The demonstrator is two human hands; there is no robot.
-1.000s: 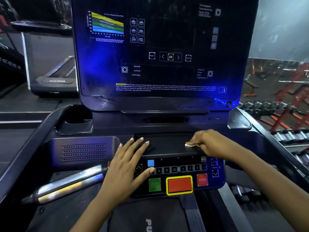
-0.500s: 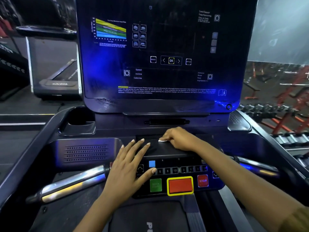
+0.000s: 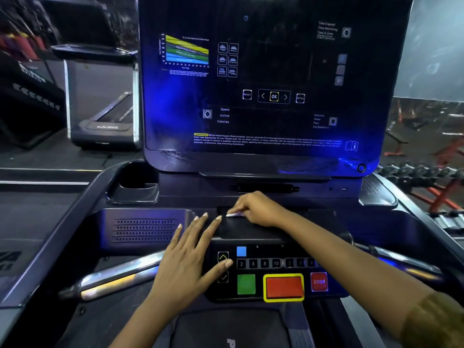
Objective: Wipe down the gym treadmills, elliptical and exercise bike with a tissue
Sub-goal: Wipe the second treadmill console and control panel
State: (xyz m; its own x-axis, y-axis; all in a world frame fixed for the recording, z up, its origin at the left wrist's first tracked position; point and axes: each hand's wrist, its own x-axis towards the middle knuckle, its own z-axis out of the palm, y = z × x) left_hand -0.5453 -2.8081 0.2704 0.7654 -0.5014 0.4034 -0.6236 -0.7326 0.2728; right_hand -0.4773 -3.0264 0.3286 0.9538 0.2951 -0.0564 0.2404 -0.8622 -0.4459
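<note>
There is one view, from a camera on the person's head, which stands at the treadmill console (image 3: 246, 232) and faces forward and down. It is very near: the display (image 3: 263, 84) fills the upper middle, and the left hand (image 3: 188, 259) and right hand (image 3: 258, 209) enter from the near edge. Far left shows another treadmill (image 3: 105, 121), far right dumbbells (image 3: 414, 172).

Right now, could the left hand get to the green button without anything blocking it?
Probably yes. The left hand lies flat at the keypad's left edge, holding nothing. The green button sits uncovered just beside its thumb, and the right forearm crosses farther right.
</note>
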